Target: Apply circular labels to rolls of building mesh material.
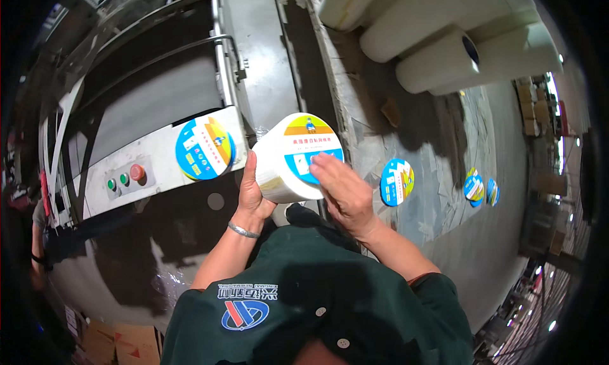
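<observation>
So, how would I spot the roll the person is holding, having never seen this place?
Start at the green shirt, bottom centre, and look just above it. The left hand holds a white roll, the right hand over its round end. Unlike the bigger, plain rolls at upper right, it wears a colourful label.

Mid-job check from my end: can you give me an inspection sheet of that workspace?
Surface: pale machine panel on the left; wrinkled grey sheeting on the right.
Job's things: white roll with a round printed label on its end; similar round labels on the panel, more on the right.
Clutter: brown scrap; cardboard at lower left.
Grips: left grip holds the roll's side, fingers partly hidden; right grip has its fingers against the label.
Cables: nothing seen clearly.
Surroundings: large white rolls, upper right; red push button.
</observation>
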